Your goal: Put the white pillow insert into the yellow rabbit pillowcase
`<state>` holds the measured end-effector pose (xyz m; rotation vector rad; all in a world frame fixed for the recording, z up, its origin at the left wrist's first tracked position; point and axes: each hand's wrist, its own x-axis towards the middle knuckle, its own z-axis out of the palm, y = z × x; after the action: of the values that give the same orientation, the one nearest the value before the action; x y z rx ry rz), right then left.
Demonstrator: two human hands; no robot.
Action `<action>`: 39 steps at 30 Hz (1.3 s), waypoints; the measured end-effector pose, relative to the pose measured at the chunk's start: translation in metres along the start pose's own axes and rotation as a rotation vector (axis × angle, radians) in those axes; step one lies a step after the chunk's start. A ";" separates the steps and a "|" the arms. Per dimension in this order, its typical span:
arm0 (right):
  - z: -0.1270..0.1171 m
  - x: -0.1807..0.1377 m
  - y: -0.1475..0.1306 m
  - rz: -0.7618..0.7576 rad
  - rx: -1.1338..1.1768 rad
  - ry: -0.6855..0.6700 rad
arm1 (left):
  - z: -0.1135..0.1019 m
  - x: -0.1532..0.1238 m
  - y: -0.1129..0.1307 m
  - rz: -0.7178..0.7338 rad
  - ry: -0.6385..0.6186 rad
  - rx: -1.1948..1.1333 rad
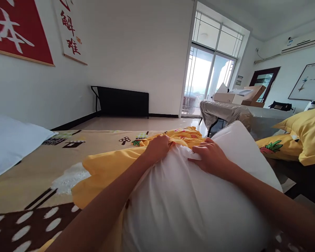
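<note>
Head view: the left hand (159, 147) is curled tight, yellow cloth (112, 161) bunched under its fingers — and just beside it, the right hand (211, 154) pinches the white pillow (186, 206) between thumb and bent fingers. That pillow sits over the patterned sheet (55, 154), between the arms. Best play, I'd judge: anchor the cloth on the left, take a deeper pinch on the right, smooth those folds evenly.

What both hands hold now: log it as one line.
left hand: gripping yellow pillowcase | right hand: pinching white pillow | pillowcase: bunched at pillow's far end | below: patterned bedsheet
</note>
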<state>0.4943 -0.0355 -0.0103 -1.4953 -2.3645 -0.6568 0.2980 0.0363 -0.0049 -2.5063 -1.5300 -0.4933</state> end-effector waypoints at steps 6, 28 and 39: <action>-0.012 0.003 -0.017 -0.018 0.003 0.103 | -0.043 0.009 0.063 0.095 0.111 -0.043; 0.097 0.053 0.055 0.432 0.049 -0.111 | 0.088 -0.095 -0.058 -0.100 -0.032 0.135; 0.132 -0.073 -0.098 -0.273 -0.093 0.381 | 0.100 -0.091 -0.026 -0.095 0.056 0.288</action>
<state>0.4392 -0.0614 -0.1801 -0.9750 -2.2746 -1.0265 0.2560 0.0031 -0.1314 -2.1942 -1.5791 -0.3259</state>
